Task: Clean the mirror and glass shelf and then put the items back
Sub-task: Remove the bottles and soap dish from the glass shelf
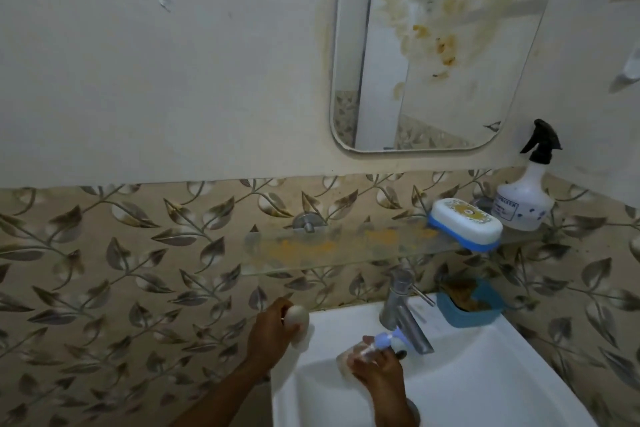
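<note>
- The fingers of the left hand are curled tight around a small white rounded bottle, which sits at the left rear corner of the white washbasin; the bottle's domed top pokes out above the knuckles.
- The right hand grips a clear pump bottle with a pale blue nozzle, held over the basin just left of the tap; the fingers wrap its body, and a dark-painted thumbnail shows near the nozzle.
- A chrome tap rises from the back of the basin, its spout angled down toward the right hand.
- Above the tap, the glass shelf juts from the leaf-patterned tile wall on round metal brackets; its left and middle stretch carries smeared orange-yellow grime.
- The mirror hangs on the plain wall above the shelf, streaked and blotched with yellowish-brown stains across its upper middle.
- On the shelf's right part rests a white-and-blue soap case with a yellow pattern on its lid.
- Below it, on the basin's rear right edge, stands a blue soap dish with brownish contents.
- At the far right end of the shelf stands a white spray bottle with a black trigger head, just beside the soap case.
</note>
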`<state>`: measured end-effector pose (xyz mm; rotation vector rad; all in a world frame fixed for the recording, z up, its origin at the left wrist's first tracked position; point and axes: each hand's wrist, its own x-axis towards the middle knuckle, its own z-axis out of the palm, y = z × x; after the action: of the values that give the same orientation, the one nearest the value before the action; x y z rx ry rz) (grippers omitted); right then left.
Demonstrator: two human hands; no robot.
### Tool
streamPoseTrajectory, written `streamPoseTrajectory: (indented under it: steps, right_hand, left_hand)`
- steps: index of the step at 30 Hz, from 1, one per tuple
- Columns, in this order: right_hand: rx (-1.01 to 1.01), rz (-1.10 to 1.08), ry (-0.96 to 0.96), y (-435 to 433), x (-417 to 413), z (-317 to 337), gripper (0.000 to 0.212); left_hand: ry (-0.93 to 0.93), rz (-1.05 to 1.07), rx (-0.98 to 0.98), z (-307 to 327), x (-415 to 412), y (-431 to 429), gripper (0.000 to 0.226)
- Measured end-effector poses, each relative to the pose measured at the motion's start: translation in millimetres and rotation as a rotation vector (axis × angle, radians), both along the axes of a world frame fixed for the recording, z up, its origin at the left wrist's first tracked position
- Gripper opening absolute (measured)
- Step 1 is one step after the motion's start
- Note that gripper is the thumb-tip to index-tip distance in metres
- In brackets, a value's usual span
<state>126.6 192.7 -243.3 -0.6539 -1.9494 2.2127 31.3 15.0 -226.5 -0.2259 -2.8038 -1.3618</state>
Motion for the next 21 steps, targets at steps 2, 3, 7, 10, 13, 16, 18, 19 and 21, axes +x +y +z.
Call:
streamPoseTrajectory:
  steps: [2, 3, 7, 10, 13, 16, 18, 19, 21]
  right_hand:
    - [0.11, -0.038, -0.02, 0, -18, -5, 0.036]
    - [0.171, -0.049, -0.037, -1, -29, -8, 0.036]
    - [0.417, -0.028, -0.067, -10, -64, -19, 0.047]
    - [0.525, 0.001, -0.092, -18, -78, -21, 0.046]
    - [0.63, 0.038, -0.091, -21, -89, -22, 0.046]
    - [0.693, 0.076, -0.1, -23, -93, -24, 0.044]
    - [0.715, 0.075, -0.106, -24, -94, -26, 0.038]
    - [0.722, 0.066, -0.113, -25, -94, -27, 0.034]
    - [0.733, 0.052, -0.131, -25, -94, -27, 0.03]
  left_hand:
    - [0.007, 0.012, 0.007, -9, -7, 2, 0.013]
    - [0.01, 0.013, 0.009, -13, -9, 2, 0.013]
    - [-0.002, 0.016, 0.038, -31, -18, 1, 0.012]
    - [-0.008, 0.03, 0.056, -36, -23, 3, 0.014]
    - [-0.038, 0.022, 0.106, -40, -25, 6, 0.016]
    - [-0.034, 0.033, 0.185, -42, -25, 8, 0.02]
    - [-0.027, 0.033, 0.209, -44, -24, 9, 0.023]
    - [-0.028, 0.033, 0.206, -46, -24, 9, 0.024]
    - [-0.044, 0.03, 0.207, -48, -24, 9, 0.026]
